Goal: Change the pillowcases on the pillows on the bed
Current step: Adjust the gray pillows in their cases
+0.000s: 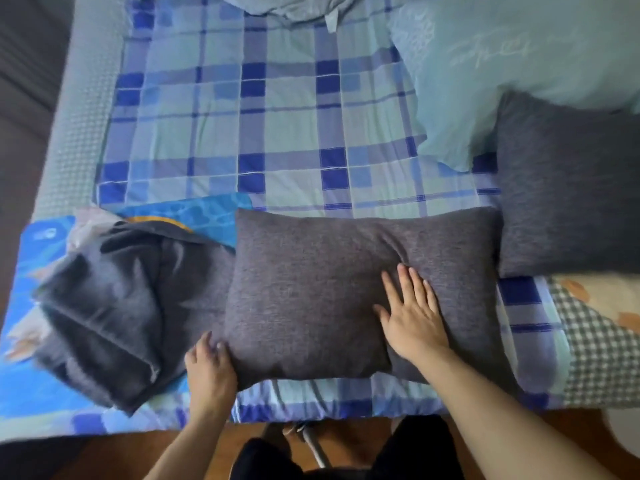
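Looks mostly done: right hand (414, 320) flat on the grey pillow (346, 289), left hand (209, 367) gripping its corner, second pillow (568, 188) already covered.

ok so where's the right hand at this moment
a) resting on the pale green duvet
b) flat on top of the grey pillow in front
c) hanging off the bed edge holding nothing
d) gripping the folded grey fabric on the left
b: the right hand lies palm down with straight, spread fingers on the near grey pillow, while the left hand is at that pillow's lower left corner.
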Demonstrator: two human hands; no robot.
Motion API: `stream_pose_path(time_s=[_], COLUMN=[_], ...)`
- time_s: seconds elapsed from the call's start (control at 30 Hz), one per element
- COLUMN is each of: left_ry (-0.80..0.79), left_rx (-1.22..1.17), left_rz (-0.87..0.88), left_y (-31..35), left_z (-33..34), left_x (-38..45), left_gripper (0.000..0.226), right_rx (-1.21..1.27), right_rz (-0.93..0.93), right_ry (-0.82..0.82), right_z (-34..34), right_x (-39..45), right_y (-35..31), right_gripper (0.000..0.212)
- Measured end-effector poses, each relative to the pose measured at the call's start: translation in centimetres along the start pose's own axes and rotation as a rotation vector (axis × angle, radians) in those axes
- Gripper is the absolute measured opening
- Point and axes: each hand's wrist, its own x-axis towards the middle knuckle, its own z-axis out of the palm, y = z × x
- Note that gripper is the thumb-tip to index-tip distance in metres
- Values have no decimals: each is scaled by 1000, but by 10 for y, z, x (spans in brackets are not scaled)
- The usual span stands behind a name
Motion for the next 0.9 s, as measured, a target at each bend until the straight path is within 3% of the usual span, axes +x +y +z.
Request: stream_pose_path(time_s=[0.03, 0.1, 0.23, 0.33, 0.37, 0.4, 0.47, 0.5, 0.57, 0.6, 0.63, 0.67, 0.73, 0.8, 0.83, 0.9], left_ry=[-86, -196, -132, -384, -347, -160, 172, 229, 147, 60, -2, -73, -209, -216, -232, -257], left_rx=[-117, -242, 97, 249, 345, 431, 400, 322, 269, 312, 409, 508, 706, 757, 695, 558], left_rz=[-160, -246, -9, -161, -112, 20, 349, 548, 826, 872, 887, 847, 651, 538, 508, 492], left_y=[-12, -35, -62, -68, -56, -39, 21, 61, 135, 153, 156, 146, 100, 75, 75, 88], left_z=[-9, -18, -56, -73, -70, -62, -38, -24, 7, 26, 43, 57, 71, 74, 72, 60], left_x=[-7, -21, -36, -26, -18, -10, 1, -1, -11, -10, -2, 11, 33, 50, 53, 56], left_gripper=[47, 45, 32, 31, 22, 17, 41, 48, 52, 54, 56, 59, 68, 70, 68, 61], right_rx=[-9, -26, -41, -21, -3, 10, 83, 172, 359, 366, 295, 193, 72, 208, 329, 403], right_rz=[-3, -4, 14, -49, -41, -26, -18, -46, -181, -256, -269, -184, 210, 598, 657, 662], right_ry=[20, 15, -42, -149, -181, -189, -99, 17, 379, 488, 490, 360, -28, -256, -297, -205], right_z=[-3, -8, -19, -39, -50, -65, -97, -115, -141, -141, -129, -108, -53, -26, -25, -33], right_x=[-3, -9, -4, 0, -1, -3, -5, -5, -8, -8, -6, -3, -11, -15, -13, -10], right_y=[2, 5, 8, 13, 12, 4, -26, -46, -78, -80, -65, -36, 44, 93, 100, 90], right_gripper=[73, 71, 75, 82, 81, 78, 65, 56, 43, 43, 47, 57, 86, 98, 97, 91])
